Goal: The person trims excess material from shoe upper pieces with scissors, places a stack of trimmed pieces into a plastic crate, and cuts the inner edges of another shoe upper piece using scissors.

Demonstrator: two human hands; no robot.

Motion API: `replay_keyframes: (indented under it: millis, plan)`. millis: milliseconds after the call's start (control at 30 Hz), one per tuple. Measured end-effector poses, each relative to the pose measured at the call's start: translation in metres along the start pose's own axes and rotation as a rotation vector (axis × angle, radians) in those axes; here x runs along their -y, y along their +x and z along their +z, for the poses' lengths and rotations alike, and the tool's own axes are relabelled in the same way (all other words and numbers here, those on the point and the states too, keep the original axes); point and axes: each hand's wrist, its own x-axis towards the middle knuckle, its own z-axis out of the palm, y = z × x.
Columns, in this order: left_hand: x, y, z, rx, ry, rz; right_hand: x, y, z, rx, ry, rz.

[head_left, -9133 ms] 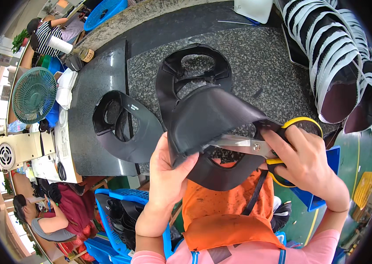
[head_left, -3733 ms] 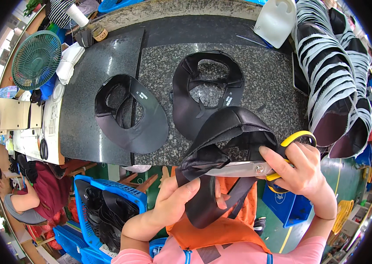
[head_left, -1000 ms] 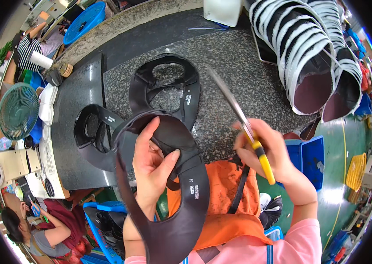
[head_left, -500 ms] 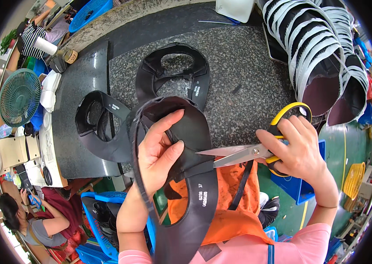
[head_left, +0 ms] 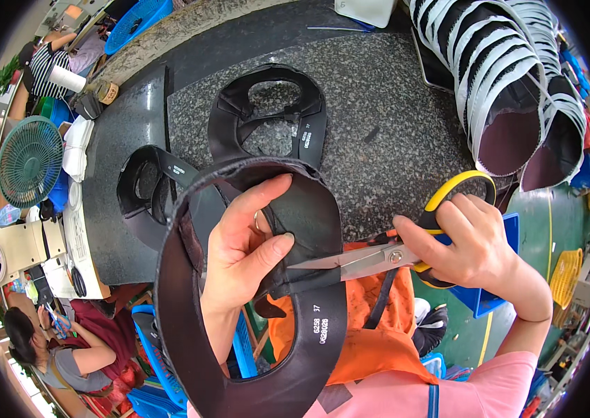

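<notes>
A black shoe upper (head_left: 324, 303), looped and open in the middle, is gripped in my left hand (head_left: 239, 261), with thumb and forefinger pinching its inner lining. My right hand (head_left: 474, 244) is closed round the yellow-and-black handles of a pair of scissors (head_left: 382, 259). The blades lie nearly together across the upper, their tips beside my left thumb. Whether they have material between them I cannot make out. Beyond my hands, another black upper (head_left: 221, 132) lies on the speckled stone tabletop (head_left: 392, 104). To its left is one more black upper (head_left: 133, 209).
Stacked black pieces with white edging (head_left: 497, 83) stand at the far right. A blue bin (head_left: 493, 296) is below the table's right side, and a blue crate (head_left: 242, 352) sits at lower left. A green fan (head_left: 30, 161) and two other people are off to the left.
The scissors have moved left and slightly down, and their blades have come closer together. The held upper has turned, its loop spreading wider to the left round my left hand.
</notes>
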Motion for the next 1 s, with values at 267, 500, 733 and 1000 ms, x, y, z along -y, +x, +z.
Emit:
replay_keyframes:
  millis: [267,500,733,1000]
  plan:
    - [-0.012,0.005,0.014,0.001,0.108,-0.058,-0.004,0.006,0.0,-0.038,0.029,-0.039]
    - [-0.017,0.003,0.008,0.03,0.214,-0.205,-0.01,0.004,-0.005,0.027,0.081,-0.056]
    - [-0.014,-0.01,-0.011,0.132,-0.331,-0.261,-0.01,-0.005,0.0,0.016,0.127,-0.01]
    - [0.001,-0.034,-0.043,0.115,0.255,-0.449,-0.01,0.0,-0.001,-0.005,0.044,-0.013]
